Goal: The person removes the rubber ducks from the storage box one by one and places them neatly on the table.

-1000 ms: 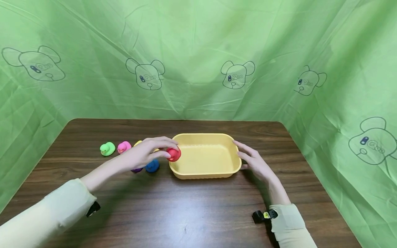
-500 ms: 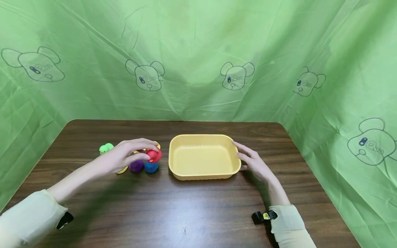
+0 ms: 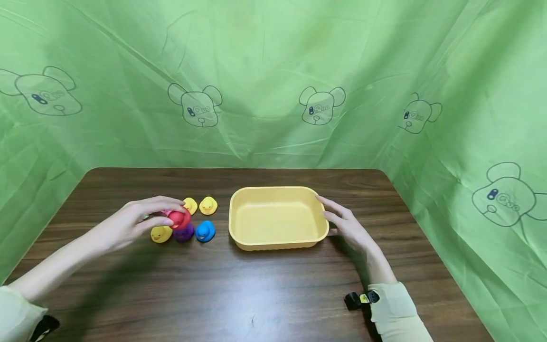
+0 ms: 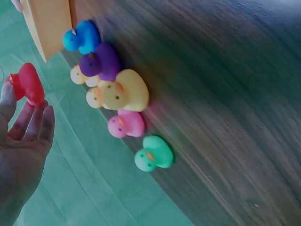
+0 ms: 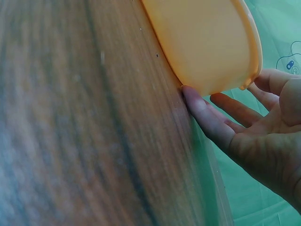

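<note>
A small red rubber duck (image 3: 180, 220) is pinched between the thumb and fingers of my left hand (image 3: 136, 219). In the head view it overlaps the purple duck (image 3: 183, 232). The left wrist view shows the red duck raised away from the row of ducks. Close by stand a blue duck (image 3: 205, 231) and yellow ducks, one at the front (image 3: 161, 235). Behind the left hand, the pink duck (image 4: 129, 123) and green duck (image 4: 157, 153) are mostly hidden in the head view. My right hand (image 3: 351, 229) touches the right end of a yellow plastic tub (image 3: 278, 245) with spread, extended fingers.
The ducks stand on a dark wood-grain table (image 3: 256, 294), left of the tub. Green cloth (image 3: 265, 137) printed with bear heads hangs behind and along the sides. A black wrist device (image 3: 361, 300) sits at the right sleeve.
My left hand has moved left from the tub's left rim, carrying the red duck over the other ducks. The right hand stays against the tub. The view has shifted slightly.
</note>
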